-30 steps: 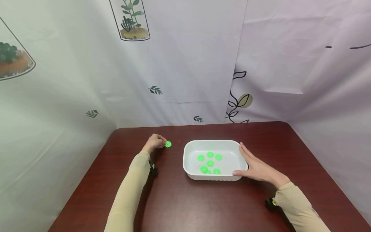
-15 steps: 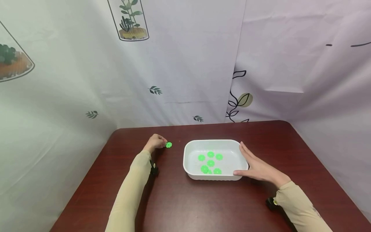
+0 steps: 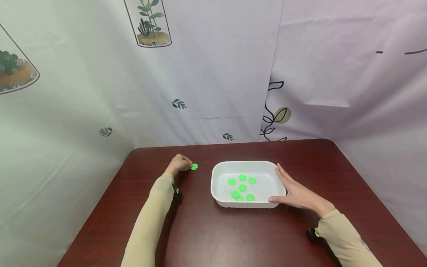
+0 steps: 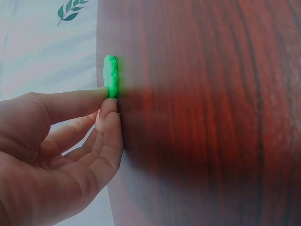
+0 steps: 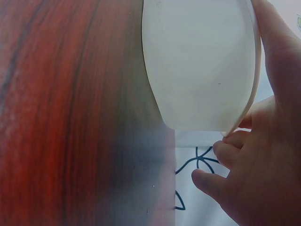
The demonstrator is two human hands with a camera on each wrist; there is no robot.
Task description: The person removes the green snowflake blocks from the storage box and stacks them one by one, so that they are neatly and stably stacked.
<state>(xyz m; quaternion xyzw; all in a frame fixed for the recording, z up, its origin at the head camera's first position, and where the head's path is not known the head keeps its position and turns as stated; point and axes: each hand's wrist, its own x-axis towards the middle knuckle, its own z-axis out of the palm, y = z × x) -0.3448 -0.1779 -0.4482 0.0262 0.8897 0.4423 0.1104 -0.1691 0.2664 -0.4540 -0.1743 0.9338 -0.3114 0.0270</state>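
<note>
My left hand (image 3: pixel 179 163) pinches a small green flower-shaped disc (image 3: pixel 194 167) between thumb and fingertips, left of the tray near the table's far side. In the left wrist view the disc (image 4: pixel 110 75) is seen edge-on, standing out past the fingertips close to the tabletop. My right hand (image 3: pixel 298 193) holds the right end of a white rectangular tray (image 3: pixel 247 204), thumb over the near corner and fingers at the far corner. Several like green discs (image 3: pixel 242 188) lie inside, two overlapping near the front wall. From the right wrist, the tray's outer end (image 5: pixel 202 70) fills the upper middle.
A dark reddish wooden table (image 3: pixel 213 237) carries everything. Behind it and at both sides hangs a pale curtain (image 3: pixel 213 74) printed with plants. Black wrist cameras (image 3: pixel 312 234) sit under the beige sleeves (image 3: pixel 146 218).
The disc in my left hand has tipped slightly and now looks flatter in the head view. The right hand and the tray stay in place; the head view has shifted very slightly.
</note>
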